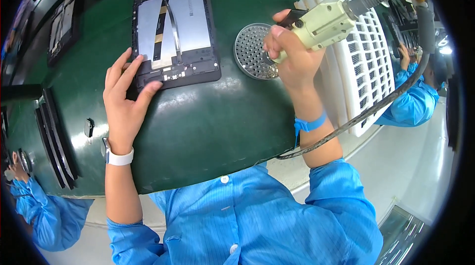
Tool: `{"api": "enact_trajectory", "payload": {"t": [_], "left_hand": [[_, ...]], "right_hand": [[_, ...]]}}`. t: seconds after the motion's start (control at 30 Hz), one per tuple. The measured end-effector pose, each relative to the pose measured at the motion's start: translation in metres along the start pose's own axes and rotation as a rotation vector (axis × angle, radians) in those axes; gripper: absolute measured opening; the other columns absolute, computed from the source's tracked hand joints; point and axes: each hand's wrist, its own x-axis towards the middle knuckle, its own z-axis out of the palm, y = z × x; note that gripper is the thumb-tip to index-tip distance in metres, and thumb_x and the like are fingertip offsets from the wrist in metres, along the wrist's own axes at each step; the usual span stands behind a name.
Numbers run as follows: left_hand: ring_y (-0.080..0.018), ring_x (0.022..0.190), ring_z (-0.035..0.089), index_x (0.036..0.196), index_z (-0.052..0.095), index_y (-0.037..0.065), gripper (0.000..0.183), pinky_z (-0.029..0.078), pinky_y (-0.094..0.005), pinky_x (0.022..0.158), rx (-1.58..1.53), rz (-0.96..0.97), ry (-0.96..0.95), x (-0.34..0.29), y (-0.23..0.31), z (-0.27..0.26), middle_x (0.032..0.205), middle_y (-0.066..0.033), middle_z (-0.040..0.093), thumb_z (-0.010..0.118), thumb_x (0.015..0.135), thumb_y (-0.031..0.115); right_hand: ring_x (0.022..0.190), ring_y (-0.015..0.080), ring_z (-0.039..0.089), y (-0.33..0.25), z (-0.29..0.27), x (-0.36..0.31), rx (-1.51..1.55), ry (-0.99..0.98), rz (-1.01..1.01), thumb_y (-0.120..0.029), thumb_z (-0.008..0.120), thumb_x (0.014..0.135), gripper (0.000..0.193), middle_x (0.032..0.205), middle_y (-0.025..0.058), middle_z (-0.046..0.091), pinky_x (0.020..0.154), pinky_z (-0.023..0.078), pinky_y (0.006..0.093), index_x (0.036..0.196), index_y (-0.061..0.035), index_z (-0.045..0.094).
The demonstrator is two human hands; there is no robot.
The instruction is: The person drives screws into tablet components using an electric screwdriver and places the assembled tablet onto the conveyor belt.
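An opened tablet (195, 32) lies on the green table with its inner side up, showing silvery plates and a flat ribbon cable (173, 27). My left hand (123, 87) grips its near left corner, fingers along the left edge and thumb at the near edge. In my right hand (297, 60) is a pale yellow-green power screwdriver (326, 23), its nose pointing down toward the left. Under that nose stands a round metal screw tray (252, 42) with a perforated plate and small screws near its right side. The tool's tip is hidden by my fingers.
A white slotted rack (358, 62) stands right of the tray. The screwdriver's ribbed hose (371, 2) and a dark cable (381, 104) run at the right. Black strips (54, 139) and a small black part (89, 127) lie at the left. Other people work on both sides.
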Motion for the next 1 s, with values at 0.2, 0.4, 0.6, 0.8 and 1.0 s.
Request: {"api": "enact_trajectory", "payload": {"t": [0.2, 0.4, 0.6, 0.8, 1.0], "left_hand": [[-0.0285, 0.109, 0.057, 0.123, 0.068, 0.003, 0.069, 0.049, -0.039, 0.096, -0.022, 0.003, -0.068, -0.001, -0.004, 0.0, 0.141, -0.0139, 0.054, 0.091, 0.06, 0.02], [-0.0289, 0.116, 0.056, 0.125, 0.066, 0.003, 0.071, 0.046, -0.039, 0.101, 0.007, -0.024, -0.112, 0.002, 0.003, -0.002, 0.146, -0.015, 0.049, 0.091, 0.06, 0.015], [-0.0318, 0.115, 0.058, 0.112, 0.07, 0.002, 0.058, 0.048, -0.0394, 0.098, -0.015, -0.067, -0.098, -0.018, 0.015, -0.001, 0.142, -0.0179, 0.053, 0.09, 0.059, 0.012], [-0.0401, 0.112, 0.057, 0.113, 0.069, 0.007, 0.065, 0.049, -0.0452, 0.091, 0.008, -0.078, -0.18, -0.097, 0.058, -0.019, 0.14, -0.0239, 0.051, 0.093, 0.057, 0.028], [-0.0363, 0.099, 0.062, 0.112, 0.066, -0.002, 0.036, 0.049, -0.0429, 0.087, 0.39, -0.061, 0.036, -0.085, 0.019, -0.079, 0.108, -0.0169, 0.066, 0.077, 0.078, 0.004]], "right_hand": [[0.049, 0.016, 0.05, -0.003, 0.0, -0.002, -0.141, -0.035, 0.022, 0.002, 0.06, 0.083, 0.02, 0.06, 0.0062, 0.051, 0.052, 0.044, 0.0332, 0.103, 0.0061, 0.058], [0.05, 0.0156, 0.051, 0.001, 0.003, -0.003, -0.138, -0.044, 0.018, 0.004, 0.06, 0.082, 0.022, 0.065, 0.007, 0.055, 0.052, 0.044, 0.0315, 0.104, 0.0055, 0.059], [0.055, 0.0111, 0.056, -0.009, -0.018, -0.001, -0.039, 0.061, -0.101, 0.003, 0.067, 0.08, 0.031, 0.076, 0.0087, 0.063, 0.049, 0.045, 0.0237, 0.11, 0.0064, 0.06], [0.052, 0.0123, 0.05, -0.02, -0.021, 0.009, -0.144, 0.06, -0.251, 0.003, 0.06, 0.081, 0.032, 0.067, 0.0076, 0.056, 0.054, 0.044, 0.0277, 0.112, 0.0103, 0.058], [0.054, 0.012, 0.052, -0.02, -0.015, 0.0, -0.172, 0.054, -0.203, 0.006, 0.061, 0.08, 0.032, 0.07, 0.008, 0.058, 0.051, 0.042, 0.0239, 0.112, 0.0095, 0.06]]}}
